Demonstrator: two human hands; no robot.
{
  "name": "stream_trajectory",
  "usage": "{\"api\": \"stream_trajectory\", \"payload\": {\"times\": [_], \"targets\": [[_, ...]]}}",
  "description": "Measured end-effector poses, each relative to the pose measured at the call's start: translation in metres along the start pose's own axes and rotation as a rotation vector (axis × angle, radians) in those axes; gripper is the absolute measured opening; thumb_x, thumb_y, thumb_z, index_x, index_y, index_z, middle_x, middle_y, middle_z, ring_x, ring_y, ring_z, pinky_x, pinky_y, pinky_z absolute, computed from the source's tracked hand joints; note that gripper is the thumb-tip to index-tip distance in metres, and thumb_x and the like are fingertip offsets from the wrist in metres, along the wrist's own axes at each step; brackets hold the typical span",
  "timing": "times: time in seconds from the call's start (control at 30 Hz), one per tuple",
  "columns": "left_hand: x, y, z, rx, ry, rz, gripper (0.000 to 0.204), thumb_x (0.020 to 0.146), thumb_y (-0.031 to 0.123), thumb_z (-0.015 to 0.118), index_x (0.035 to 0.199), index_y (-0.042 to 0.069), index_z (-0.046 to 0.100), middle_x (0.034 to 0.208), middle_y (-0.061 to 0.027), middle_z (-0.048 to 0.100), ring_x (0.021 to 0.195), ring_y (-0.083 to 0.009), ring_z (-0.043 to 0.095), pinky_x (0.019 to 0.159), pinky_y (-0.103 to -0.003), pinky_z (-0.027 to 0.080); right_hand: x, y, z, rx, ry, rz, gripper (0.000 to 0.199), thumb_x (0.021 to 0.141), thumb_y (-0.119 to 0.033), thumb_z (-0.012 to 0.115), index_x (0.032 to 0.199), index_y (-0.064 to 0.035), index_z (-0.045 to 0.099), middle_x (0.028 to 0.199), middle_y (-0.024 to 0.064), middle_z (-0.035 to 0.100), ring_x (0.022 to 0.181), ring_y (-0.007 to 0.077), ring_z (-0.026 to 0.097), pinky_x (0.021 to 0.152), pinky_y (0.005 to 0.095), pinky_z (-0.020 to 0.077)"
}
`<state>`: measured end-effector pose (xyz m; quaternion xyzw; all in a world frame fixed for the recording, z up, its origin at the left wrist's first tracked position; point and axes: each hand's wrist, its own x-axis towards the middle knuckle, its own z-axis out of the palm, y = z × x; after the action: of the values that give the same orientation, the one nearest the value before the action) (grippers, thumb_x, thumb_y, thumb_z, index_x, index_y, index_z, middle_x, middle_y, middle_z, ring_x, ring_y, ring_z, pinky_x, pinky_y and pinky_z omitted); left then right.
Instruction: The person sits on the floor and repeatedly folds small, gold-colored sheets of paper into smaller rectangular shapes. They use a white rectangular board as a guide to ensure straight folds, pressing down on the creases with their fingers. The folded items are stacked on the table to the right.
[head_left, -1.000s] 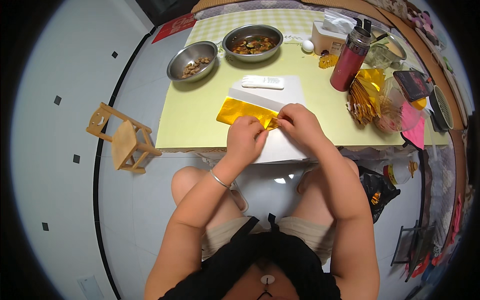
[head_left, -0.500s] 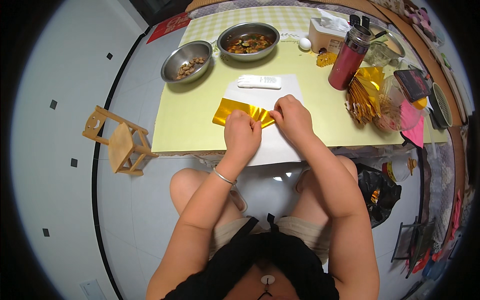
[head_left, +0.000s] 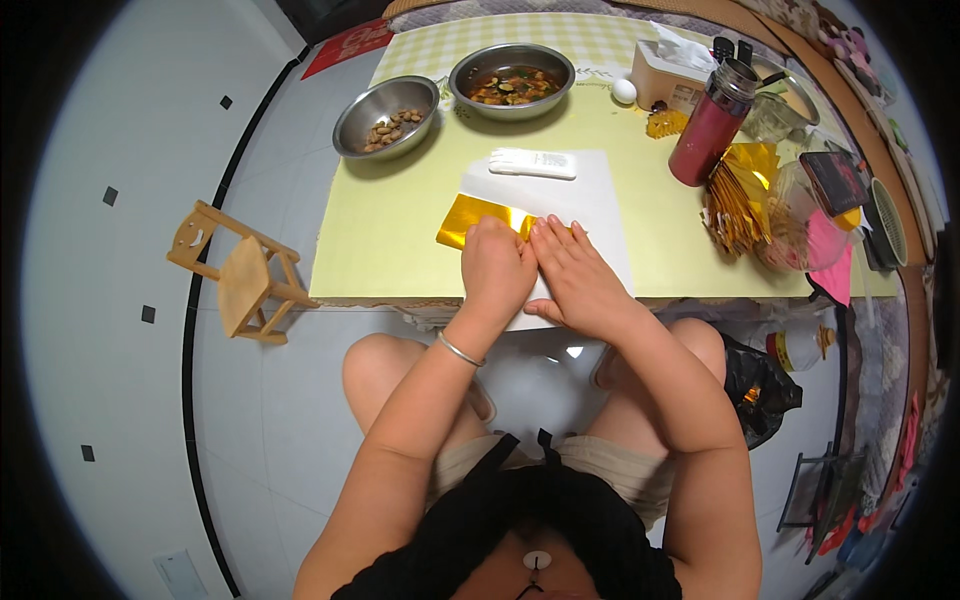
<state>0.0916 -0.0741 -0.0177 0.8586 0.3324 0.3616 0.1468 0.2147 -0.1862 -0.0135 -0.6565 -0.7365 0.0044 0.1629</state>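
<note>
hands [head_left: 540, 272] press gold foil sheet [head_left: 478, 217] flat on white paper [head_left: 590, 190].

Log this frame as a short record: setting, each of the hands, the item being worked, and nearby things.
setting: seated person at a yellow-green table
left hand: pressed flat on the gold foil sheet
right hand: flat beside it, fingers on the foil's right part
foil sheet: lies on a white paper
nearby: two steel bowls with food, red bottle, white egg, stack of gold foil
floor: small wooden stool
</note>
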Motion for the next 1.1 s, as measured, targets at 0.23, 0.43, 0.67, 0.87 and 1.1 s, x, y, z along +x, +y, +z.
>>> {"api": "stream_trajectory", "payload": {"times": [0.23, 0.43, 0.67, 0.87, 1.1], "targets": [[-0.001, 0.0, -0.009, 0.056, -0.048, 0.03, 0.027, 0.08, 0.013, 0.073, 0.063, 0.001, 0.055, 0.078, -0.018, 0.056, 0.078, -0.0389, 0.057, 0.072, -0.049, 0.046, 0.0, -0.001, 0.004, 0.011, -0.015, 0.044, 0.097, 0.088, -0.057, 0.067, 0.153, 0.0063, 0.032, 0.16, 0.0273, 0.03, 0.152, 0.0398, 0.024, 0.125, 0.0479, 0.0188], [-0.009, -0.029, -0.054, 0.063, -0.071, 0.156, 0.013, 0.073, 0.012, 0.071, 0.078, 0.004, 0.062, 0.082, -0.0158, 0.06, 0.081, -0.0377, 0.058, 0.075, -0.048, 0.047, 0.002, -0.004, -0.01, 0.044, -0.073, 0.006, 0.087, 0.083, -0.06, 0.071, 0.154, -0.0186, 0.043, 0.16, 0.0257, 0.032, 0.15, 0.0482, 0.023, 0.123, 0.0557, 0.0195], [-0.009, -0.061, -0.092, -0.012, -0.306, 0.457, 0.052, 0.069, 0.007, 0.064, 0.121, 0.004, 0.067, 0.13, -0.0161, 0.064, 0.122, -0.0368, 0.058, 0.108, -0.05, 0.042, -0.004, 0.011, -0.025, 0.216, -0.134, -0.079, 0.065, 0.082, -0.054, 0.075, 0.14, -0.0287, 0.062, 0.16, 0.0102, 0.041, 0.151, 0.0485, 0.02, 0.122, 0.0636, 0.0122], [-0.026, -0.062, -0.095, -0.106, -0.347, 0.497, 0.049, 0.068, 0.009, 0.066, 0.117, 0.004, 0.068, 0.127, -0.0148, 0.064, 0.118, -0.0355, 0.059, 0.107, -0.052, 0.043, -0.017, 0.046, -0.05, 0.446, -0.156, -0.046, 0.034, 0.084, -0.036, 0.077, 0.114, -0.0194, 0.077, 0.145, 0.0103, 0.058, 0.148, 0.0392, 0.035, 0.122, 0.0609, 0.0126], [-0.017, -0.058, -0.085, -0.118, -0.289, 0.508, 0.044, 0.067, 0.015, 0.072, 0.11, 0.006, 0.07, 0.114, -0.0122, 0.063, 0.112, -0.0335, 0.059, 0.109, -0.054, 0.041, -0.005, 0.008, -0.027, 0.324, 0.196, 0.02, 0.02, 0.082, -0.02, 0.077, 0.087, -0.0036, 0.066, 0.113, 0.0143, 0.07, 0.118, 0.0349, 0.064, 0.095, 0.0402, 0.0535]]}}
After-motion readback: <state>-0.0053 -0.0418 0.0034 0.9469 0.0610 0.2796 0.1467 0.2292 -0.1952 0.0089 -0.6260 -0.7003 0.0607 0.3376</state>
